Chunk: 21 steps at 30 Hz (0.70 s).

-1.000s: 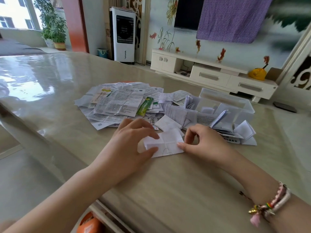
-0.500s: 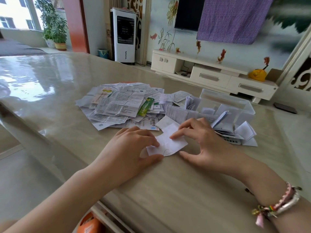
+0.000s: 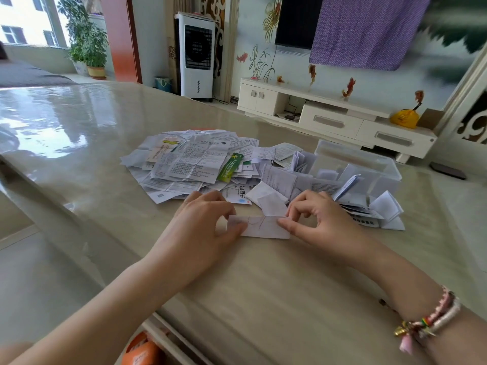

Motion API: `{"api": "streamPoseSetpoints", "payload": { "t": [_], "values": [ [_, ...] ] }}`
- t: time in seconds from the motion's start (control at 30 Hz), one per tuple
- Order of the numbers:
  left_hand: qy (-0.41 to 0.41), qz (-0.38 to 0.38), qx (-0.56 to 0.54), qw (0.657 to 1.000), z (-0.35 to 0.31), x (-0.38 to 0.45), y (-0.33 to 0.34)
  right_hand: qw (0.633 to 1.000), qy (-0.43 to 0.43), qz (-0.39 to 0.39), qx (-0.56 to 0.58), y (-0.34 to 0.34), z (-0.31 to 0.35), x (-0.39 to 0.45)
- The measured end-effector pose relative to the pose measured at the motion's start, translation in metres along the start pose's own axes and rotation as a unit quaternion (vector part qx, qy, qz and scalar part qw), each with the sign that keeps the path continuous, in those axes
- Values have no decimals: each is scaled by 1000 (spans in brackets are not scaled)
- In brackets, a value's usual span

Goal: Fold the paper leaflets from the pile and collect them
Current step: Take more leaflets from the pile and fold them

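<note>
A small white leaflet, folded into a narrow strip, lies flat on the beige table in front of me. My left hand pinches its left end between thumb and fingers. My right hand pinches its right end, thumb on the near edge and fingers curled over the top. Behind them spreads the pile of unfolded printed leaflets, with a green one on top. Folded leaflets lie heaped at the right.
A clear plastic box stands behind the folded heap, holding some folded papers. The table's near edge runs diagonally at the left, with an orange object below it. A white TV cabinet stands beyond the table.
The leaflet has been folded over toward me into a narrower strip. My right hand moved from its top edge to its right end, and my left hand now pinches the left end.
</note>
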<state>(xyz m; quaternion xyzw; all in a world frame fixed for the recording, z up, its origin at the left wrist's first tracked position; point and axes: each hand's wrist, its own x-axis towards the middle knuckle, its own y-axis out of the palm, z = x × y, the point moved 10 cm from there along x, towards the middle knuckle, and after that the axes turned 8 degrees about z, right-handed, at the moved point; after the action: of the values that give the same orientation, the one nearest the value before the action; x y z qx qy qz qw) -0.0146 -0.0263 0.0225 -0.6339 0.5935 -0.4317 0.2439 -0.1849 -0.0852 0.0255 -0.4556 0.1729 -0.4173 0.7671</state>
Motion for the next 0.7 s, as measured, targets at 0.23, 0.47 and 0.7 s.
{"api": "streamPoseSetpoints", "payload": {
  "t": [0.23,0.47,0.7],
  "values": [
    [-52,47,53,996,4,-1,7,990,-24,-42,-133,0,17,-1],
    [39,26,84,995,-14,-2,8,981,-130,43,-140,17,38,-6],
    [51,13,81,995,-13,-2,5,967,-156,25,-200,13,46,-9]
  ]
}}
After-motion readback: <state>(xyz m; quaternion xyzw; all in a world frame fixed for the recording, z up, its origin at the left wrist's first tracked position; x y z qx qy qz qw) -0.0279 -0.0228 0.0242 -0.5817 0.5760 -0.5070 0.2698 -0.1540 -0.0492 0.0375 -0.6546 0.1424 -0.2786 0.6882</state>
